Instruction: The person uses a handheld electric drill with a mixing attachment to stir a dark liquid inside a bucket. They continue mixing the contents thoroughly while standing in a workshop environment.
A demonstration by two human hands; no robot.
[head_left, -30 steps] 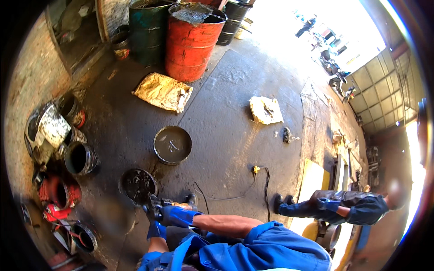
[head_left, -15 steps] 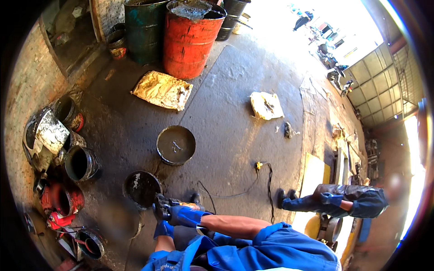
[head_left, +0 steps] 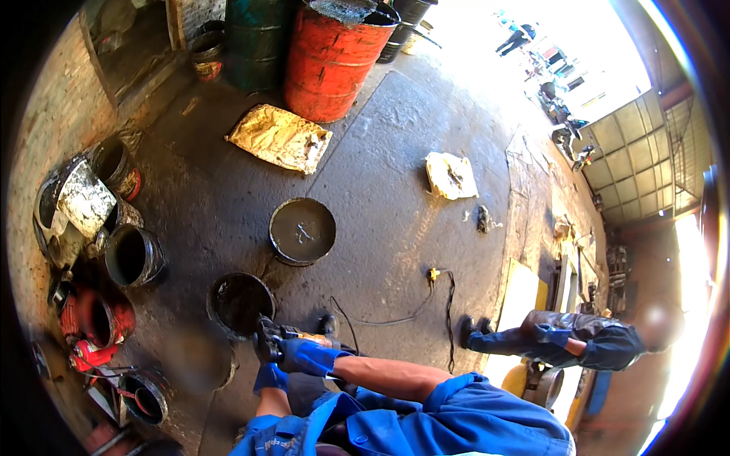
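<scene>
Both my hands wear dark gloves with blue cuffs and are close together at the lower middle. My right hand (head_left: pixel 306 356) is closed on what looks like a corded power tool (head_left: pixel 322 339) with an orange body, largely hidden by the gloves. Against it my left hand (head_left: pixel 269 374) also seems closed, its fingers mostly covered. Just beyond the hands stands a dark bucket (head_left: pixel 215 297) with black contents. Farther off is a round bucket (head_left: pixel 271 237) of grey-brown liquid with a pale patch on its surface.
Stained buckets (head_left: pixel 156 258) crowd the left wall, near a red machine (head_left: pixel 90 354). A red drum (head_left: pixel 334 72) and a flattened yellow sack (head_left: pixel 278 140) are farther ahead. A black cable (head_left: pixel 452 319) lies on the floor. At right stands another person (head_left: pixel 589 334).
My view has shifted slightly, so the drum and buckets sit higher in the picture. My hands stay together on the tool. The other person stands in nearly the same spot.
</scene>
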